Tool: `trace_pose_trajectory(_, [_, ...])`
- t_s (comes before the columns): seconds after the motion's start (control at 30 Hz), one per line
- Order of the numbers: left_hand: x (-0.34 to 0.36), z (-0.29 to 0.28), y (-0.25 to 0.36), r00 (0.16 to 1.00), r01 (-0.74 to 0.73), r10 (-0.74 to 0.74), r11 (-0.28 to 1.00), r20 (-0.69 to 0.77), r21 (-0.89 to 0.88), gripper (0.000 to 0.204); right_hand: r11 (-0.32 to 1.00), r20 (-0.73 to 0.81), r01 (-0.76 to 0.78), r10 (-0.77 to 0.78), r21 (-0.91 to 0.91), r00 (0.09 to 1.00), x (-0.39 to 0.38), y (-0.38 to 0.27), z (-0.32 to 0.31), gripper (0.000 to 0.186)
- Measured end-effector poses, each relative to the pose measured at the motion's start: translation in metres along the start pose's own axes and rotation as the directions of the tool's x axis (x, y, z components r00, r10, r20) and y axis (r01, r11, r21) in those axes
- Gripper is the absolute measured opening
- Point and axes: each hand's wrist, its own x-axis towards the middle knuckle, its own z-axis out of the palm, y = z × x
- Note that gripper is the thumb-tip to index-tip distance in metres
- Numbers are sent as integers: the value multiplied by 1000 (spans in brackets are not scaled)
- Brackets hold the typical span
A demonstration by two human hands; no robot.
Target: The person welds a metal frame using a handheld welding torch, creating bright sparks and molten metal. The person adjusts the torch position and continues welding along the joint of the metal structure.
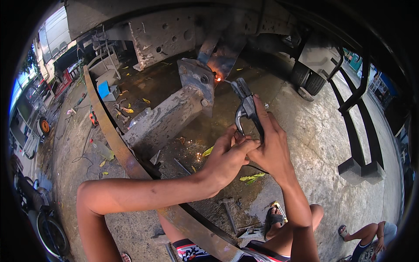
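Whereas the right hand (274, 144) has its fingers closed around the electrode holder (250, 106), the left hand (229, 157) curls its fingers beside the lower end; whether these grip it cannot be told. Ahead of the fingers, 1 thin rod (227, 81) points toward an orange glow (217, 78) beside 1 steel plate (188, 78). Farther out, left of the fingers: 1 grey box (113, 94) and 1 clear bottle (103, 151), contents indistinct.

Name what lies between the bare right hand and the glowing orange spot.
In the head view, a dark metal clamp-shaped holder and its thin rod, reaching from the right hand toward the glowing spot.
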Motion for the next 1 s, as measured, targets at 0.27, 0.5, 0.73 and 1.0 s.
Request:
trace_pose_trajectory(0.27, [1, -2, 3, 1000, 17, -17, 999, 0, 41, 40, 999, 34, -30, 31, -29, 999, 1, -3, 0, 103])
trace_pose_trajectory(0.5, [2, -3, 1, 1000, 29, -29, 999, 9, 32, 42, 998, 58, -62, 63, -15, 996, 1, -5, -2, 105])
trace_pose_trajectory(0.73, [2, -3, 3, 999, 33, -34, 998, 18, 50, 45, 999, 65, -53, 53, -3, 996, 1, -4, -3, 101])
trace_pose_trajectory(1.0, [4, -6, -5, 999, -42, 42, 999, 15, 29, 38, 997, -9, -41, 42, 62, 999, 1, -2, 2, 102])
